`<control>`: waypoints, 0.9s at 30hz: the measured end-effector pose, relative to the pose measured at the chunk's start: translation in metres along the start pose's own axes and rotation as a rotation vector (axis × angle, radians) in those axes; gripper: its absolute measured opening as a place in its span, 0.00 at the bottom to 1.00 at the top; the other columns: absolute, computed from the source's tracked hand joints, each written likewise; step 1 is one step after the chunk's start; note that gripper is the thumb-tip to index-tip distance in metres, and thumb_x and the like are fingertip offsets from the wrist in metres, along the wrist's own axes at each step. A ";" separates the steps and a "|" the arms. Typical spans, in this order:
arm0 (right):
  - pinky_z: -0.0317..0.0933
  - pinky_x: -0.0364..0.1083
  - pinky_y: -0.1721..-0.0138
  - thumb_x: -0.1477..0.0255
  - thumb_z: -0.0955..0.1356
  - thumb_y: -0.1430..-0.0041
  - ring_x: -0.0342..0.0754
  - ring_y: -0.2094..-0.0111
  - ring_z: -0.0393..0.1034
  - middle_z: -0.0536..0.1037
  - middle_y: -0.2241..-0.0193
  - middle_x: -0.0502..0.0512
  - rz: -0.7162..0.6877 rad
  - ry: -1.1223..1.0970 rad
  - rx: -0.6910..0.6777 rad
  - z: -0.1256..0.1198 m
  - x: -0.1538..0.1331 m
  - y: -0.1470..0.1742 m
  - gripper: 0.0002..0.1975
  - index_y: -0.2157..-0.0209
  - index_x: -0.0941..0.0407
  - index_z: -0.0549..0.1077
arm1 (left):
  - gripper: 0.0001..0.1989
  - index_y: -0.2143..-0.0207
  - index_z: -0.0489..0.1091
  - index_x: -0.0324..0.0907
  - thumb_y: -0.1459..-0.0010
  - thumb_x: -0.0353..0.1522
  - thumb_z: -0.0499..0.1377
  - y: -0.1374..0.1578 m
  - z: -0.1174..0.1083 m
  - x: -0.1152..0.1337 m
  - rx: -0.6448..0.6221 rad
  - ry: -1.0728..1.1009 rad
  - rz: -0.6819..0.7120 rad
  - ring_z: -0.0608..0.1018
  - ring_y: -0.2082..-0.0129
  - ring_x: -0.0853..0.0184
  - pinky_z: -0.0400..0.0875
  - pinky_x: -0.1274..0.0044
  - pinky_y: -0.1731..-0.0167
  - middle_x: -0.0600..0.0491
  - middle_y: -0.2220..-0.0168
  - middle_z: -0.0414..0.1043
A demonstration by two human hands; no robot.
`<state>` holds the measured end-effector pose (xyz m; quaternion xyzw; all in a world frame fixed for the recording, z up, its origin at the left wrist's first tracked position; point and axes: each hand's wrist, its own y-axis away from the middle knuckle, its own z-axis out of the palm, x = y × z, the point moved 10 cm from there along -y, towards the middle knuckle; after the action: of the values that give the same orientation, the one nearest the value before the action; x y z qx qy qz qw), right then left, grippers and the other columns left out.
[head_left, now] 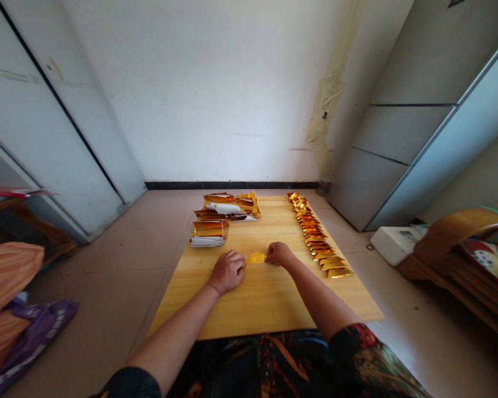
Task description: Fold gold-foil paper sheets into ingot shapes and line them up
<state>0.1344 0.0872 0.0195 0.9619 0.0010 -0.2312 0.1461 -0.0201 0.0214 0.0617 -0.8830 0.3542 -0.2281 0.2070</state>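
A small folded piece of gold foil paper (pixel 256 257) lies on the wooden table (pixel 249 304) between my two hands. My left hand (pixel 228 272) is closed with its fingers curled at the paper's left end. At the right end, my right hand (pixel 279 255) pinches the paper's tip. My fingers partly cover both ends. Along the table's right side runs a row of folded gold foil pieces (pixel 315 239), leaning one against another. Stacks of gold and white paper sheets (pixel 209 228) sit at the far left, with a white roll-like bundle (pixel 224 208) among them.
A white wall (pixel 216 99) stands behind the table. To the right are a grey refrigerator (pixel 398 132), a white box (pixel 392 244) and a wooden chair (pixel 452 254). Orange and purple bags (pixel 37 331) lie on the left, near a pale cabinet (pixel 45 110).
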 end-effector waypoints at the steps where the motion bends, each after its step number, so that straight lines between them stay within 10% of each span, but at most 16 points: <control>1: 0.57 0.37 0.75 0.76 0.71 0.58 0.42 0.76 0.70 0.77 0.77 0.50 -0.002 -0.012 0.002 -0.001 0.004 0.000 0.06 0.72 0.57 0.76 | 0.08 0.75 0.71 0.41 0.55 0.22 0.56 0.000 0.000 0.000 -0.001 0.000 -0.006 0.71 0.64 0.64 0.66 0.71 0.63 0.51 0.68 0.73; 11: 0.59 0.40 0.63 0.77 0.70 0.56 0.45 0.62 0.69 0.74 0.60 0.54 -0.288 -0.016 0.169 -0.008 -0.008 0.015 0.20 0.57 0.55 0.74 | 0.03 0.73 0.71 0.41 0.51 0.26 0.59 -0.006 0.004 -0.011 -0.024 0.043 -0.103 0.72 0.65 0.65 0.67 0.73 0.62 0.52 0.69 0.74; 27: 0.59 0.40 0.64 0.75 0.65 0.50 0.45 0.63 0.71 0.78 0.63 0.50 -0.271 -0.014 0.259 -0.002 -0.011 0.026 0.16 0.58 0.52 0.74 | 0.15 0.56 0.72 0.42 0.48 0.27 0.58 -0.018 0.025 -0.015 -0.076 -0.037 -0.218 0.72 0.59 0.61 0.66 0.70 0.57 0.48 0.61 0.74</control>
<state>0.1276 0.0638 0.0337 0.9621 0.0997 -0.2536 -0.0114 -0.0065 0.0497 0.0466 -0.9275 0.2606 -0.2195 0.1539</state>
